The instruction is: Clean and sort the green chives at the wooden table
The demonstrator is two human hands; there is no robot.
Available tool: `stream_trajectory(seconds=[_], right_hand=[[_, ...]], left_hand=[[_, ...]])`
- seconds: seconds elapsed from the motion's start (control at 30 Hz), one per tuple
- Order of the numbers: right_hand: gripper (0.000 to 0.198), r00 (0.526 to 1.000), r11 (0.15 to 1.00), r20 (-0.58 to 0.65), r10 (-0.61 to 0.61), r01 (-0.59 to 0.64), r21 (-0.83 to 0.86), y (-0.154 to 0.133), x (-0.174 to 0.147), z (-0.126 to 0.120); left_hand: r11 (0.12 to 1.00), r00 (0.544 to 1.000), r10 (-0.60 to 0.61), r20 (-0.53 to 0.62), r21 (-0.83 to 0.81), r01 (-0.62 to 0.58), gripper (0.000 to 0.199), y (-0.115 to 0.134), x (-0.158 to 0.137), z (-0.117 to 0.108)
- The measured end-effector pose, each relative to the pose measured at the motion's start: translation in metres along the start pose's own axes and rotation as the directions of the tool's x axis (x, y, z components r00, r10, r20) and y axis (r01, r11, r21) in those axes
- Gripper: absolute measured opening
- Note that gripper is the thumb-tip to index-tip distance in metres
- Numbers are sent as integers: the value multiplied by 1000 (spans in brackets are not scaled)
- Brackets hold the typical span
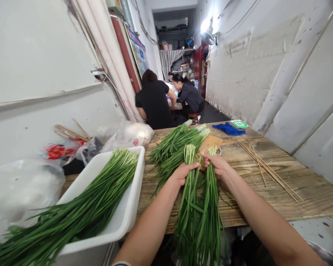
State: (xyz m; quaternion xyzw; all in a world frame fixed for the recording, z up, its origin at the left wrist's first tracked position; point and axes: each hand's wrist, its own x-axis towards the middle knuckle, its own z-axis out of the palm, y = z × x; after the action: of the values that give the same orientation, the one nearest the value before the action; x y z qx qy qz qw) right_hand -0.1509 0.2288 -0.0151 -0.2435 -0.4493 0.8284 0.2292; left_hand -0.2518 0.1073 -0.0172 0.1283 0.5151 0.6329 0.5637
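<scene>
My left hand [184, 172] is closed around a bunch of garlic chives [189, 195], pale stem ends up and green leaves hanging past the table's front edge. A second, slimmer bunch of chives [210, 199] hangs from my right hand [215, 162], whose thumb and fingers are closed round its stems close to the left one. Just beyond my hands, more chives [172, 146] lie in bundles on the wooden table [227, 207], with what looks like clear wrap at their pale ends. Part of a tan board [212, 142] shows beside them.
At left, a white plastic tub [140, 177] holds a large heap of chives [100, 195]. Plastic bags [133, 133] lie behind it. Thin wooden sticks [263, 166], a blue cloth [229, 128] and a QR-code card [239, 123] rest on the right. Several people sit further back.
</scene>
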Motion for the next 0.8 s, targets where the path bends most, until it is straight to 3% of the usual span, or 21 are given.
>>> stream_trajectory(seconds=[0.2, 0.3, 0.47, 0.6, 0.8], right_hand=[[41, 990, 991, -119, -78, 90, 95, -14, 3, -11], [39, 996, 995, -81, -36, 44, 92, -15, 3, -12], [38, 998, 998, 58, 30, -27, -48, -2, -2, -3], [37, 999, 995, 33, -5, 8, -101, 1, -4, 0], [39, 1000, 999, 0, -9, 9, -42, -3, -3, -1]], left_hand=[[1000, 999, 13, 38, 13, -14, 13, -3, 6, -5], [1000, 999, 19, 25, 15, -20, 13, -4, 6, -5], [999, 999, 27, 40, 19, -28, 10, -4, 4, -4], [1000, 999, 6, 38, 8, -7, 14, -2, 2, -1], [999, 999, 37, 12, 5, -37, 14, -2, 1, -2]])
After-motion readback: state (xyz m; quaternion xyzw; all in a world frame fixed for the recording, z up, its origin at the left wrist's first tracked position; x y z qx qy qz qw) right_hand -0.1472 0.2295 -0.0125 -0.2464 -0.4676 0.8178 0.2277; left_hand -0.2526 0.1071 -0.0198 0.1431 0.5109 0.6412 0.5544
